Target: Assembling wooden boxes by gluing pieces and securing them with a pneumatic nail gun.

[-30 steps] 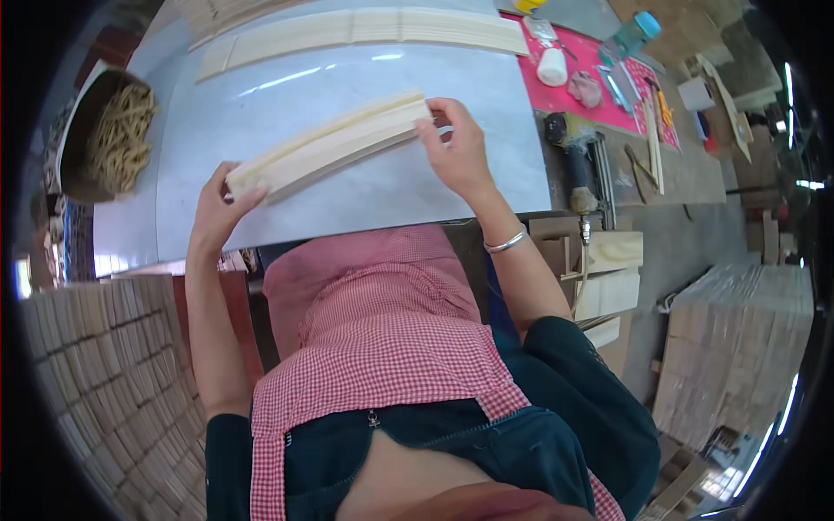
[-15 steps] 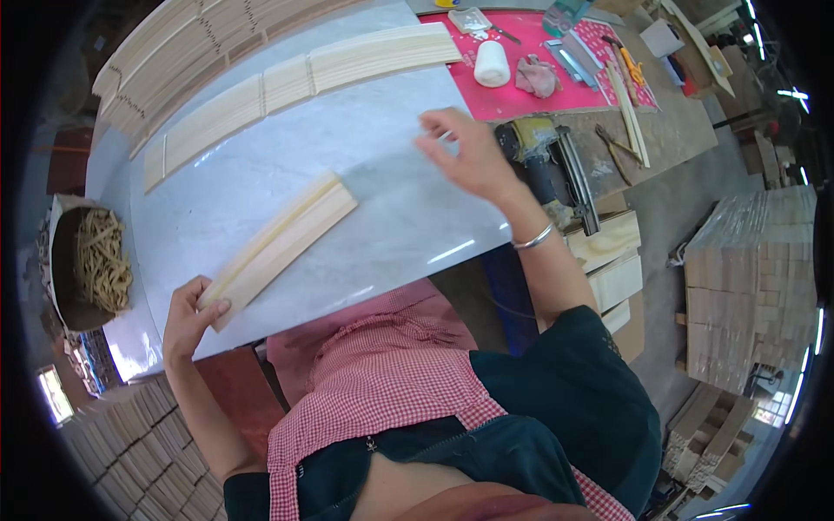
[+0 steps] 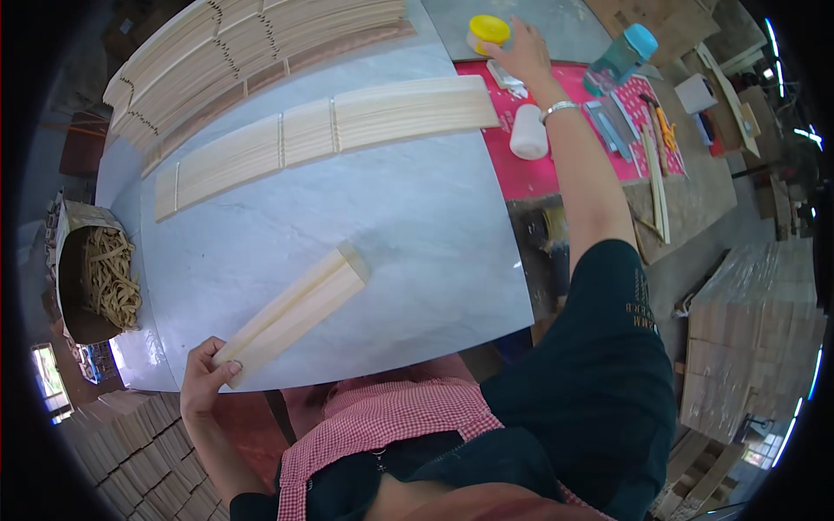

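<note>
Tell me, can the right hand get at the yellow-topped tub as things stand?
Probably yes: the right hand looks empty and is right beside the yellow-topped tub, with nothing visible between them. Whether they touch is hard to tell.

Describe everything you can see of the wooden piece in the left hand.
The wooden piece is long, straight and pale, smooth-looking, with a darker lengthwise line between two faces. It lies slantwise over the grey-white marbled tabletop, its near end by the table's front edge, its far end toward the upper right. The left hand grips the near end, thumb on top. Whether it is one solid block or stacked strips, I can't tell.
</note>
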### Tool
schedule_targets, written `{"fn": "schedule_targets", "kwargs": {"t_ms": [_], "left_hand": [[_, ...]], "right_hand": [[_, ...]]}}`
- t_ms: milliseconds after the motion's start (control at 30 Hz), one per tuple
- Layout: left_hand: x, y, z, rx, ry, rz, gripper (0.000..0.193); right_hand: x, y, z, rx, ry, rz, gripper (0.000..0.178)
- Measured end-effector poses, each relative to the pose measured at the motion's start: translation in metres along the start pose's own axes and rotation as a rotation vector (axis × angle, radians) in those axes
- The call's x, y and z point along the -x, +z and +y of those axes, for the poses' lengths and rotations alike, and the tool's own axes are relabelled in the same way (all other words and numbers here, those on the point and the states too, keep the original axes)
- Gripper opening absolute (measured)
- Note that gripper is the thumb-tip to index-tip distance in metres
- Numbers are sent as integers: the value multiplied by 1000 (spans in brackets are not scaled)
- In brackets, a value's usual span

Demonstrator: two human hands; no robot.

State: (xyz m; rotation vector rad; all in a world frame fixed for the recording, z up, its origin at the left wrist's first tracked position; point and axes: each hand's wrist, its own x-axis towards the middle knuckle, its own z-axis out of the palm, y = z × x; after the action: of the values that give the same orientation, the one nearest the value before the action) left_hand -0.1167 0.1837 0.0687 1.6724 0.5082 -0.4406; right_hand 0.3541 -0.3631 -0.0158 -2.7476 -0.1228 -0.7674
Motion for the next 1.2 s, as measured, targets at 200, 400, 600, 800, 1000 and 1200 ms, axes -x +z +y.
{"fn": "schedule_targets", "kwargs": {"t_ms": [200, 400, 600, 800, 1000, 1200], "left_hand": [[2, 7, 9, -16, -44, 29, 20], [3, 7, 6, -37, -56, 27, 20], [9, 13, 1, -36, -49, 44, 19], [20, 27, -9, -72, 14, 113, 13], [21, 35, -23, -69, 134, 126, 15], [29, 45, -33, -109, 245, 170, 20]], "right_hand": [[-59, 40, -7, 141, 78, -265, 79], [-53, 30, 8, 80, 2, -338, 77], [65, -71, -67, -102, -393, -297, 69], [225, -137, -142, -121, -589, -533, 69], [261, -143, -156, -280, -606, -459, 64], [280, -135, -153, -380, -586, -395, 61]]}}
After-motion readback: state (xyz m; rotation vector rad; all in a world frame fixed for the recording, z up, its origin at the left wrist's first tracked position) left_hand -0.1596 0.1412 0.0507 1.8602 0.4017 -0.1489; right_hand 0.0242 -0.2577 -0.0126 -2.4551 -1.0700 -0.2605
